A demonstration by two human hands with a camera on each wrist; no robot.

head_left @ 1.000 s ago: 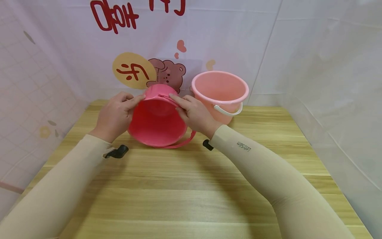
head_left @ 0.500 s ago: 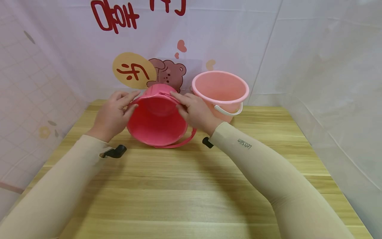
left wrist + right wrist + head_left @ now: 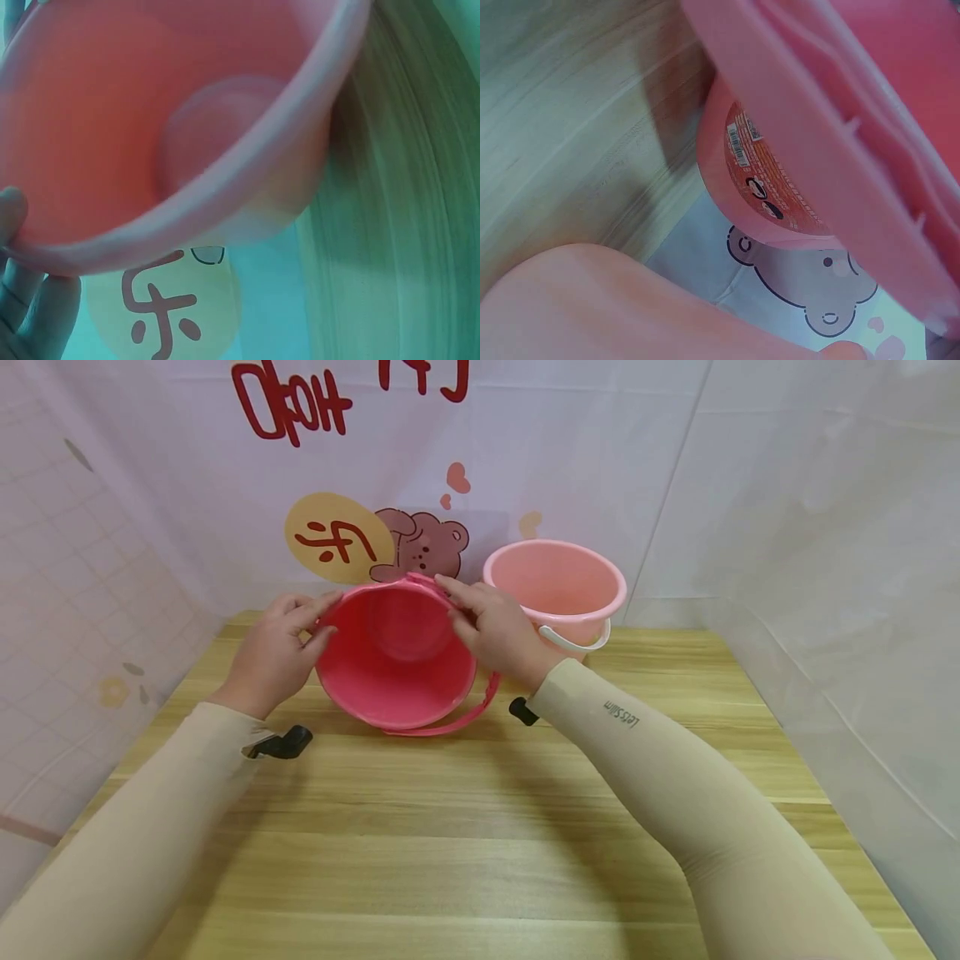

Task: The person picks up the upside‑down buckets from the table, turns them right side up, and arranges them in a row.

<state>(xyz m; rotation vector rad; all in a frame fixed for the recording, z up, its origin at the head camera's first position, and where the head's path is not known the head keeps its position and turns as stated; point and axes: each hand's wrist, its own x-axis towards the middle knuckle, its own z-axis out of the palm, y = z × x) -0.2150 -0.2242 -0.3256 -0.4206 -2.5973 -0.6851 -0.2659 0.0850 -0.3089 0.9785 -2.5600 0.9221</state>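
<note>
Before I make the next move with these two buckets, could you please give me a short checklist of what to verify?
1. Left hand gripping the rim of the darker pink bucket: ok, thumb inside, fingers outside.
2. Right hand at the rim: ok, at the upper right.
3. Darker pink bucket upright: not ok, it is tipped with its mouth towards the head camera.
4. Pink handle in hand: not ok, it loops low at the lower right, with neither hand on it.
5. Light pink bucket upright: ok, with its white handle down.
6. Gap between the buckets: cannot tell, the right hand blocks the view.
</note>
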